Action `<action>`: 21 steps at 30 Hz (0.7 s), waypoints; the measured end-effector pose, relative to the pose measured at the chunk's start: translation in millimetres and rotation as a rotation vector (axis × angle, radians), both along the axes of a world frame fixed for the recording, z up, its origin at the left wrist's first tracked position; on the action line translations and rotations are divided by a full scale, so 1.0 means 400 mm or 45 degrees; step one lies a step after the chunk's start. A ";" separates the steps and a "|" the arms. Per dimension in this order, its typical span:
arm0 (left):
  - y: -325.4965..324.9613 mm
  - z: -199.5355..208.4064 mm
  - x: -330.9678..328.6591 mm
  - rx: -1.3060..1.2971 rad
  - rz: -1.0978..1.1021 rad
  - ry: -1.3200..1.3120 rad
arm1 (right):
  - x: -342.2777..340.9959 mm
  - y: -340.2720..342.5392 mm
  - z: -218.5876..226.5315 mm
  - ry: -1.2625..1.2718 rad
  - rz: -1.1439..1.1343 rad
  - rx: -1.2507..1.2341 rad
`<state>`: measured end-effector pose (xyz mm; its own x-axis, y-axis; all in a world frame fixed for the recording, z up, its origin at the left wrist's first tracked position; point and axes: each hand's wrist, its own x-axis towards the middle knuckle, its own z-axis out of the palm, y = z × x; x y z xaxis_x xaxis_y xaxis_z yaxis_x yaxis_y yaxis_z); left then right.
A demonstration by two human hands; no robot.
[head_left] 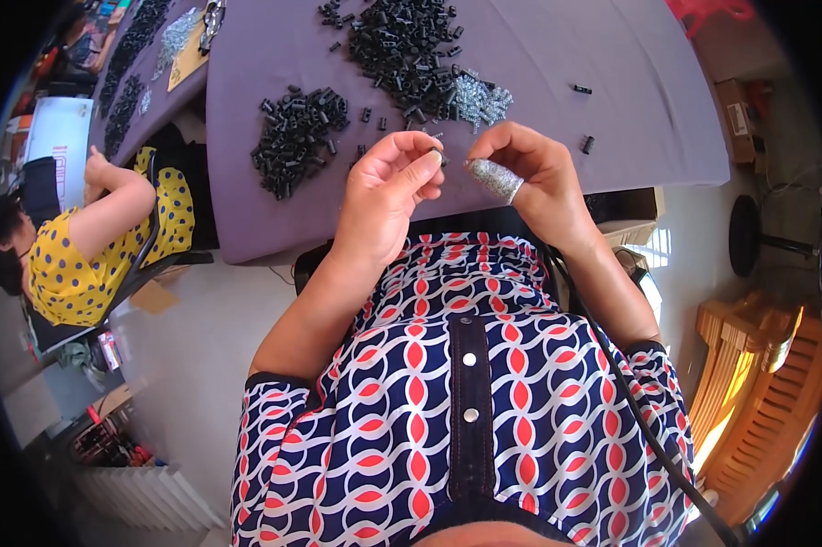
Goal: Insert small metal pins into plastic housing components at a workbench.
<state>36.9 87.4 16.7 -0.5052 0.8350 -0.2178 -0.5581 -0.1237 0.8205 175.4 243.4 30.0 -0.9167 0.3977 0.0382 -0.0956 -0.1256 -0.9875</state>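
Note:
My left hand (383, 187) is closed in a pinch above the table's near edge. Between its thumb and forefinger sits a small black plastic piece (443, 158), mostly hidden by the fingers. Just to the right, my right hand (543, 182) is pinched too, its thumb wrapped in a silvery-grey cover (496, 180). Whatever those fingertips hold is too small to make out. Beyond my hands lie a large heap of small black plastic cylinders (397, 50), a smaller heap of black pieces (292, 137) and a pile of small metal springs (482, 98).
A purple cloth (538, 46) covers the table. Two loose black pieces (582, 89) lie toward the right. On the left, a person in yellow dotted clothing (73, 264) sits by another table with similar piles. Wooden furniture (766, 383) stands at the right; a dark cable crosses my clothing.

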 end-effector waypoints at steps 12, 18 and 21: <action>-0.005 -0.024 0.022 0.031 -0.057 -0.188 | 0.000 -0.011 -0.002 -0.023 0.031 -0.051; -0.017 -0.026 0.028 0.039 -0.051 -0.183 | -0.003 -0.010 -0.009 -0.061 0.075 -0.026; -0.030 -0.022 0.026 -0.041 -0.073 0.064 | -0.006 -0.005 -0.013 -0.119 0.107 -0.043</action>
<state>47.5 75.3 7.9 -0.4679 0.8559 -0.2202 -0.5213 -0.0661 0.8508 173.1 241.4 24.7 -0.9457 0.3191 -0.0614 0.0091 -0.1629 -0.9866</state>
